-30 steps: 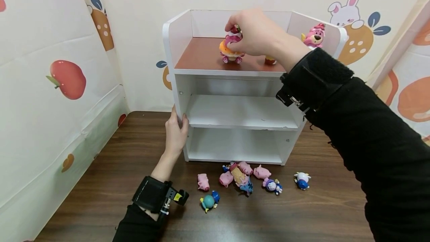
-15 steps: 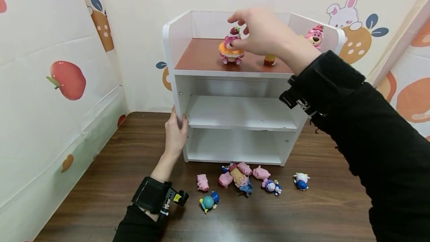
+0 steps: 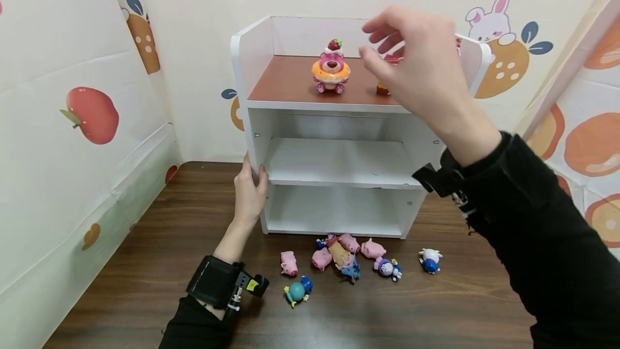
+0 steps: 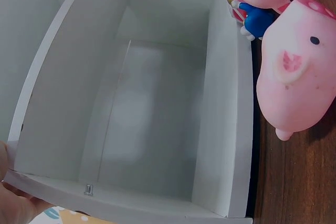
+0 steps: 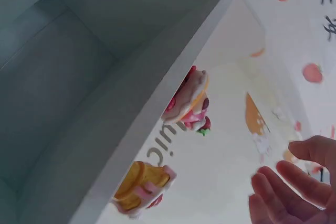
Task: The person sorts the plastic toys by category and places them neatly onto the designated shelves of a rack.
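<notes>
A white three-tier shelf [image 3: 334, 182] stands on the wooden table. My left hand [image 3: 249, 195] grips the edge of its left side panel, thumb in front; in the left wrist view that hand [image 4: 16, 203] shows only at the corner. On the brown top board sits a pink bear figurine [image 3: 331, 70] with an orange ring and a strawberry on its head. Right of it, a second figurine [image 3: 382, 89] is mostly hidden behind my right hand [image 3: 426, 63]. That hand hovers with loosely bent fingers, holding nothing. In the right wrist view it [image 5: 299, 187] is apart from both figurines.
Before the shelf lies a cluster of small toys, with pink pigs [image 3: 373, 249] and a blue figure [image 3: 351, 271]. A single pig [image 3: 289, 264], a teal figure [image 3: 295, 291] and a white-and-blue figure [image 3: 430, 260] lie around it. Printed walls stand behind and at both sides.
My right hand has let go of the pink bear figurine and drawn away to the right, leaving it upright on the top board. My left hand stays on the side panel.
</notes>
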